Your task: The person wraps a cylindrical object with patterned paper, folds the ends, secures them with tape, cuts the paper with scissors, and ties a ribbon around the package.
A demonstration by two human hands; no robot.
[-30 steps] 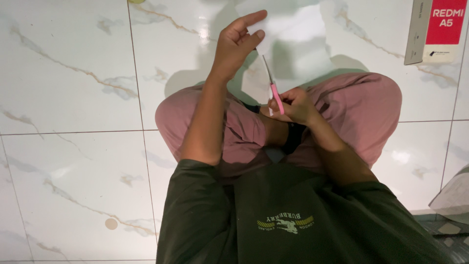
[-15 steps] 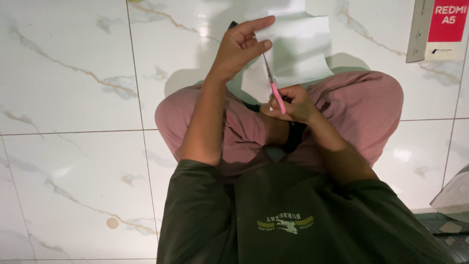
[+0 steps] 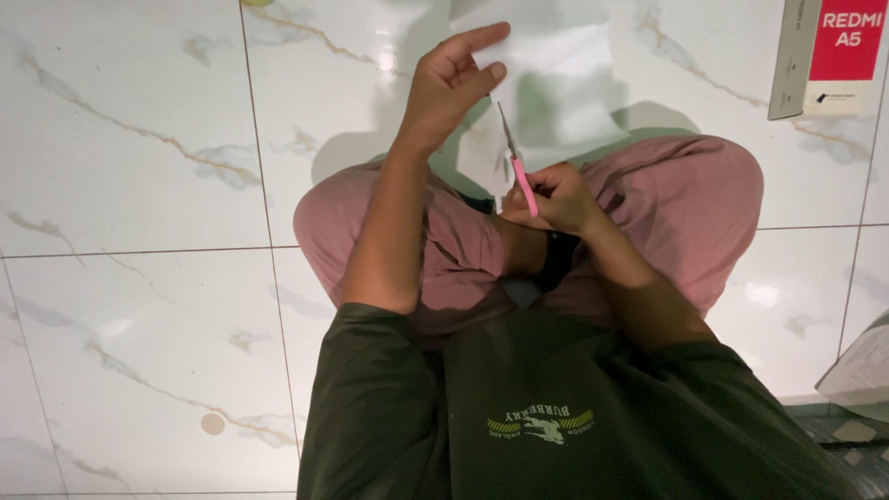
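Where glossy marble-veined floor tiles (image 3: 139, 185) spread | left hand (image 3: 449, 79) pinches white paper (image 3: 565, 83) — right hand (image 3: 554, 196) grips pink scissors (image 3: 519, 165)

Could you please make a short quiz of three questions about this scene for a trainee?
1. True or false: the left hand holds the white paper.
2. What does the right hand grip? A) a pen B) pink-handled scissors C) a knife
3. Fill in: the red and grey box lies on the ___ floor.

Key
1. True; it pinches the paper's left edge.
2. B; the blades point up at the paper.
3. Tiled, white marble-patterned.
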